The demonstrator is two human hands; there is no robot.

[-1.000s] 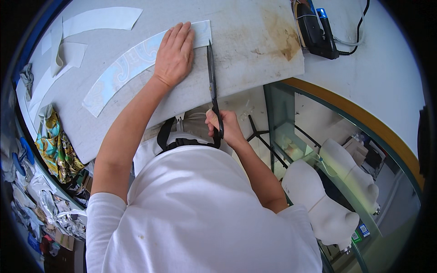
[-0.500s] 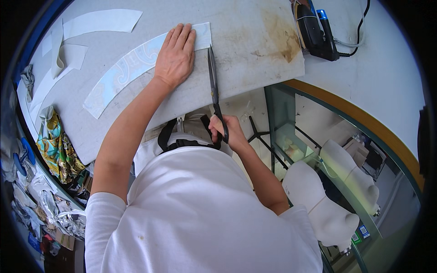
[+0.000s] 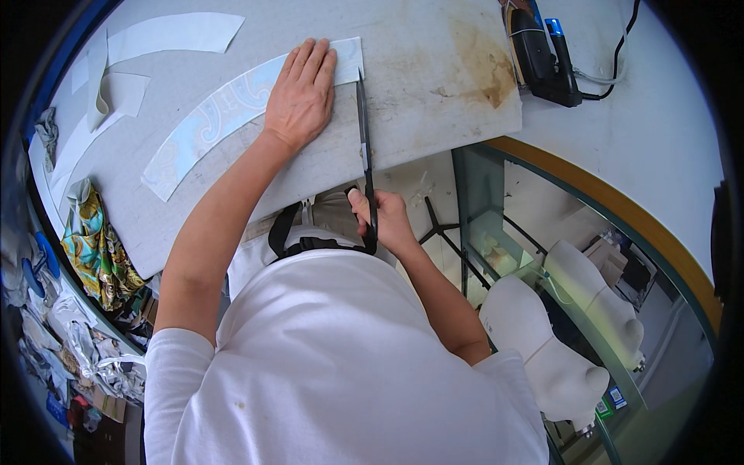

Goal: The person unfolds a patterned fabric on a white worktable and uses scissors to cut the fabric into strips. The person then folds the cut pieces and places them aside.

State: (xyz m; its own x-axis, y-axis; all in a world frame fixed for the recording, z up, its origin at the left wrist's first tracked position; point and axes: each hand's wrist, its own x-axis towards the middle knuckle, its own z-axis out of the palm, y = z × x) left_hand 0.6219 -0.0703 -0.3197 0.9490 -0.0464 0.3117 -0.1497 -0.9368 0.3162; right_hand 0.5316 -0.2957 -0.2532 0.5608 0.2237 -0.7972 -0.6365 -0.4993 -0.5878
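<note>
My left hand [image 3: 301,94] lies flat, fingers spread, on a long curved strip of pale blue patterned fabric [image 3: 209,116] spread over the grey work table [image 3: 403,101]. My right hand [image 3: 381,219] grips the black handles of long scissors [image 3: 364,147] at the table's near edge. The blades point away from me and run just right of my left hand, with the tips at the strip's right end.
A black iron [image 3: 542,54] with a cord sits at the far right of the table beside a brown stain [image 3: 480,66]. White cut fabric pieces [image 3: 155,39] lie at the far left. Colourful cloth [image 3: 97,248] hangs at the left edge. White mannequin torsos [image 3: 558,341] stand lower right.
The scissors and my right hand have shifted slightly forward along the strip's end. My left hand stays pressed on the fabric.
</note>
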